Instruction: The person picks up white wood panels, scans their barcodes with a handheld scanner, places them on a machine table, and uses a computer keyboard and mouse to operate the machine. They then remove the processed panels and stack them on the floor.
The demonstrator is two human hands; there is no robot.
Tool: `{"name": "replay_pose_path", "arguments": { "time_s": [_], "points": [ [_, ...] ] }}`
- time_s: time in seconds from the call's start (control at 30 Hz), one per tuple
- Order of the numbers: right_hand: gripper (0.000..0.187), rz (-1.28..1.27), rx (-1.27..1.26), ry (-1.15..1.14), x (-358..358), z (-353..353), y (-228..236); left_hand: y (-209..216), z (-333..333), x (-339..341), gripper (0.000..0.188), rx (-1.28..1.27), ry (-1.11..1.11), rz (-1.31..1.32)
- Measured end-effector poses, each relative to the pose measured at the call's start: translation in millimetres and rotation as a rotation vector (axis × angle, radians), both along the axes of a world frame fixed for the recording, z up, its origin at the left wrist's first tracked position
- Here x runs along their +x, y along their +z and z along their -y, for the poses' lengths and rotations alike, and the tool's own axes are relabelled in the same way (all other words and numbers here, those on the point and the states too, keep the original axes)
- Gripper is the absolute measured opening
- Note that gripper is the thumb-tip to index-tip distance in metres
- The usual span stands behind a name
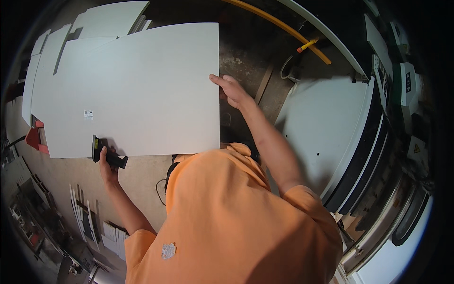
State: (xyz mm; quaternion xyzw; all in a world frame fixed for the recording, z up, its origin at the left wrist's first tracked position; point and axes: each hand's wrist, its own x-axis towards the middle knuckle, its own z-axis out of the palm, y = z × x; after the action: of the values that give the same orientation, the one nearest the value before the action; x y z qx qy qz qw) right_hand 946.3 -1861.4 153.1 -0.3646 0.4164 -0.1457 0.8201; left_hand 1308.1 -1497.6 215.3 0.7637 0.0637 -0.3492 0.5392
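Note:
A large white panel (151, 85) lies before me on top of other white panels, a small printed label (88, 114) stuck on its left part. My left hand (107, 163) is closed round a black handheld barcode scanner (109, 154) at the panel's near edge, a little below the label. At the panel's right edge, my right hand (229, 89) grips it, thumb on the top face and the other fingers partly hidden past the edge.
More white panels (106, 19) are stacked at the far left, above a red support (34, 138). To the right stands a machine with a pale table (321, 128) and dark rails. A yellow-orange hose (279, 28) hangs at the back. Offcut strips (85, 217) lean at lower left.

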Motion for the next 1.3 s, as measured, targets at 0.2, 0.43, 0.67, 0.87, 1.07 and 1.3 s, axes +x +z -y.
{"name": "replay_pose_path", "arguments": {
  "time_s": [0.2,0.43,0.67,0.87,1.07,1.3],
  "points": [
    [0.052,0.042,0.022,-0.008,-2.0,-30.8,13.3,-0.3,7.9,-15.2,0.029,-0.058,0.050,0.014],
    [0.049,0.126,-0.058,-0.131,4.2,-7.5,15.2,7.7,27.5,-36.3,0.027,-0.069,-0.022,-0.028],
    [0.038,-0.333,-0.205,-0.301,-48.0,42.9,34.7,-1.4,33.0,-30.5,0.027,-0.268,0.219,0.032],
    [0.044,-0.772,-0.506,-0.457,-110.7,71.1,94.4,10.9,53.8,-16.0,0.026,-0.325,0.351,0.076],
    [0.050,-0.830,-0.516,-0.718,-173.0,77.0,119.0,23.7,149.5,-43.6,0.024,-0.357,0.268,0.038],
    [0.060,-0.798,-0.375,-0.974,-266.9,80.3,105.2,36.8,305.3,-62.6,0.034,-0.403,0.049,0.013]
  ]
}}
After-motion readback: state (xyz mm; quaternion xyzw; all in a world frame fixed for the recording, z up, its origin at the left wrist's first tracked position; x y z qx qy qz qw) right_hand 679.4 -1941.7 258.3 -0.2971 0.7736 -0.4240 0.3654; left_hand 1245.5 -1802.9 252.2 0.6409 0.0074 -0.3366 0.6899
